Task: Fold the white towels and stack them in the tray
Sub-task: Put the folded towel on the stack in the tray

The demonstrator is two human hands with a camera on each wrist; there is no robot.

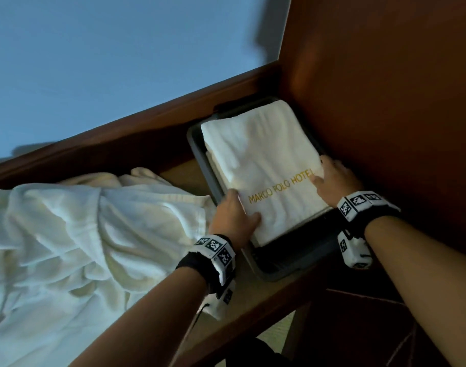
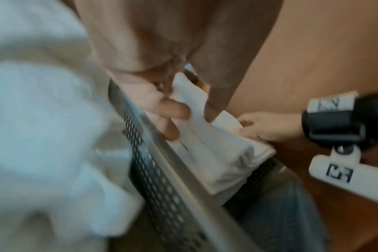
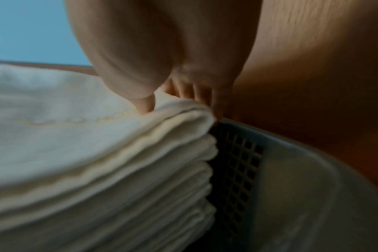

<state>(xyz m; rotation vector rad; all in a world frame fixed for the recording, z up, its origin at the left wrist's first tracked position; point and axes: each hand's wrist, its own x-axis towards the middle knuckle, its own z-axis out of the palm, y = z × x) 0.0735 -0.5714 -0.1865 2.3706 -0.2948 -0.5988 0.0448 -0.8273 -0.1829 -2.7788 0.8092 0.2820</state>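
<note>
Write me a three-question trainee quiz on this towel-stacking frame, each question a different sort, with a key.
1. True or false: the top towel bears gold lettering.
2. Multiple choice: where is the heap of unfolded towels? A) inside the tray B) on the surface, left of the tray C) on the floor
3. Fill in: the left hand and right hand each grip a near ____ of the top towel.

Key: 1 true; 2 B; 3 corner. In the right wrist view the stack of folded towels already rises above the tray's mesh wall.
</note>
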